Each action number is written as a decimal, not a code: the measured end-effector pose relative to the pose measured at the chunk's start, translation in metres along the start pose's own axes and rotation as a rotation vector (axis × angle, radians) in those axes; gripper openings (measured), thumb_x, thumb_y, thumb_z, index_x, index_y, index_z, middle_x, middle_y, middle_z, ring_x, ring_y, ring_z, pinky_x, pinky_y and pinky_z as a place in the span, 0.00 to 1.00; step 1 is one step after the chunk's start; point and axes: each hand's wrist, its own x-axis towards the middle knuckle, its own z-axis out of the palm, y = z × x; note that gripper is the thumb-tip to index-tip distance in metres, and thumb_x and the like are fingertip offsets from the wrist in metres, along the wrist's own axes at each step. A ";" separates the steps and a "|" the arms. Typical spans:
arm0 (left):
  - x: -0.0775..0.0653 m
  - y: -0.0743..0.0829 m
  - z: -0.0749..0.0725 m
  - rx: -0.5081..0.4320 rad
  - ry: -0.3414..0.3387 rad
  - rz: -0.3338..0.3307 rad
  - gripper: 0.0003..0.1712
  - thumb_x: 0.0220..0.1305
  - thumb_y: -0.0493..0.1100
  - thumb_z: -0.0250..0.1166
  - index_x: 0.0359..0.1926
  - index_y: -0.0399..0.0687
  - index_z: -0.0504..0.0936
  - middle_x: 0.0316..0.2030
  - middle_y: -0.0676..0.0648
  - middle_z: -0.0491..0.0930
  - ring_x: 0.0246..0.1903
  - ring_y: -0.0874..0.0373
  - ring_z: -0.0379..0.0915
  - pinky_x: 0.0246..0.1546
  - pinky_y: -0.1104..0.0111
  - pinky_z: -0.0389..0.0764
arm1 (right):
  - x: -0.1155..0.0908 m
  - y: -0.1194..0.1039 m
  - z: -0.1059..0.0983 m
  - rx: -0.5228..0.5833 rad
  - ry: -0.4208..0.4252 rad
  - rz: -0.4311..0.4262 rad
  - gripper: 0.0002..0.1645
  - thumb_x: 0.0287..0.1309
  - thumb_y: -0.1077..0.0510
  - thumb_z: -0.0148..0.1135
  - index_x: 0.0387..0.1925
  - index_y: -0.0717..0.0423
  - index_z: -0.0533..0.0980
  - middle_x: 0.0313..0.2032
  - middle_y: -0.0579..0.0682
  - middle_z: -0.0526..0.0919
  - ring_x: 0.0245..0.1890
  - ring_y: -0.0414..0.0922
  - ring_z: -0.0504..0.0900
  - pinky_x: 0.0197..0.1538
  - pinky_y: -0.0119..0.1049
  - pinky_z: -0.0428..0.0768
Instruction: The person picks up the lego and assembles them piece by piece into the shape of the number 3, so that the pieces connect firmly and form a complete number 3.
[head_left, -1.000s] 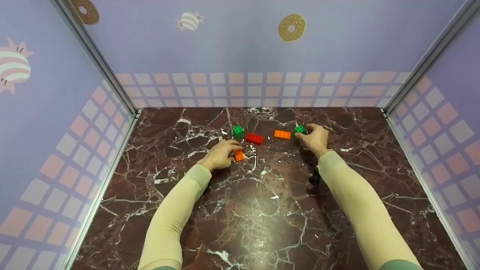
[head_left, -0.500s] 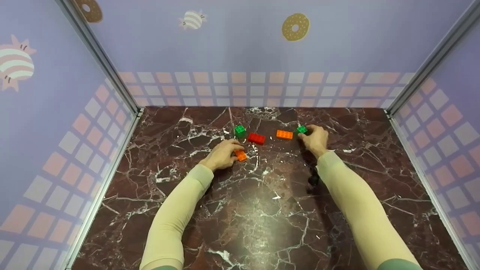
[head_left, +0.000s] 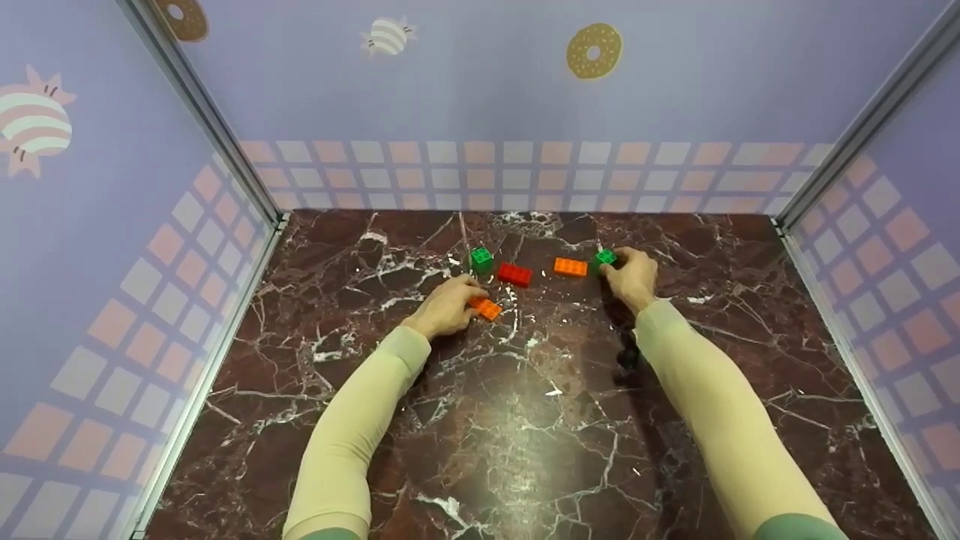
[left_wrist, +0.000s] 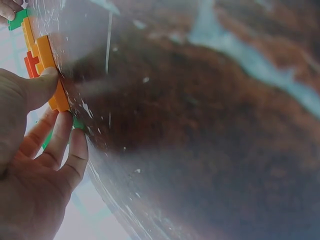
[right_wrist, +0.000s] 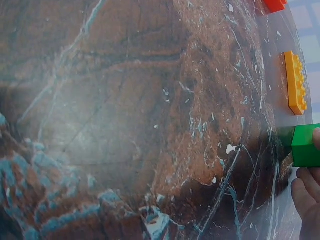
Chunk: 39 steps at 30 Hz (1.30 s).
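My left hand pinches an orange toy building brick between thumb and fingers at its left end, low over the table. In the left wrist view the thumb lies along the side of that orange brick, with the fingertips at its near end. My right hand grips a green square brick from its right side. The right wrist view has this green brick at the edge, most of the hand cut off. Between the hands lie a red brick and a second orange brick.
Another green brick stands just beyond my left hand, left of the red one. All lie on a dark marbled tabletop. A patterned back wall and side walls enclose it. A small black object shows beside my right forearm.
The orange brick in my left hand has turned so its free end points more to the right. My right hand keeps its hold on the green brick, nearly still. The whole view shifts slightly.
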 end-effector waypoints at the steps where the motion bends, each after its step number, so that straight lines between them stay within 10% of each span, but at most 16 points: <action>1: 0.001 -0.003 0.003 -0.009 0.007 0.004 0.21 0.70 0.37 0.72 0.63 0.45 0.92 0.61 0.41 0.87 0.60 0.42 0.85 0.69 0.50 0.83 | 0.000 0.000 0.000 0.002 0.000 -0.005 0.29 0.76 0.56 0.71 0.72 0.61 0.81 0.68 0.64 0.87 0.73 0.63 0.81 0.81 0.58 0.76; 6: 0.008 -0.019 0.021 -0.039 0.047 0.022 0.22 0.68 0.37 0.71 0.62 0.45 0.92 0.58 0.42 0.88 0.57 0.41 0.86 0.66 0.48 0.85 | 0.000 0.001 -0.002 0.016 -0.002 -0.021 0.29 0.76 0.56 0.71 0.72 0.61 0.81 0.68 0.64 0.88 0.73 0.63 0.81 0.80 0.57 0.78; 13: -0.003 0.011 -0.004 -0.034 0.006 -0.024 0.20 0.71 0.35 0.71 0.62 0.42 0.92 0.56 0.40 0.88 0.57 0.40 0.86 0.67 0.46 0.84 | 0.000 0.001 -0.002 0.002 0.010 -0.021 0.29 0.74 0.55 0.73 0.71 0.60 0.82 0.67 0.63 0.89 0.72 0.63 0.82 0.81 0.56 0.77; 17: 0.009 -0.021 0.026 -0.022 0.035 -0.008 0.19 0.70 0.40 0.74 0.60 0.48 0.93 0.53 0.44 0.89 0.54 0.43 0.85 0.65 0.48 0.84 | -0.002 -0.001 -0.002 0.003 -0.001 -0.025 0.29 0.74 0.55 0.73 0.72 0.60 0.82 0.67 0.63 0.88 0.73 0.62 0.81 0.81 0.56 0.76; 25: 0.016 -0.030 0.038 0.026 0.031 -0.025 0.19 0.70 0.44 0.77 0.59 0.50 0.94 0.53 0.46 0.89 0.54 0.44 0.84 0.66 0.49 0.83 | -0.011 -0.005 -0.001 -0.014 -0.006 -0.127 0.29 0.73 0.55 0.74 0.70 0.61 0.83 0.65 0.64 0.90 0.70 0.63 0.85 0.79 0.56 0.78; 39: 0.004 -0.006 0.021 0.008 0.051 -0.006 0.21 0.69 0.46 0.78 0.61 0.47 0.94 0.51 0.45 0.90 0.52 0.45 0.85 0.65 0.52 0.82 | -0.023 -0.013 0.000 0.028 -0.041 -0.220 0.28 0.72 0.57 0.76 0.69 0.61 0.84 0.61 0.64 0.92 0.66 0.62 0.89 0.77 0.56 0.80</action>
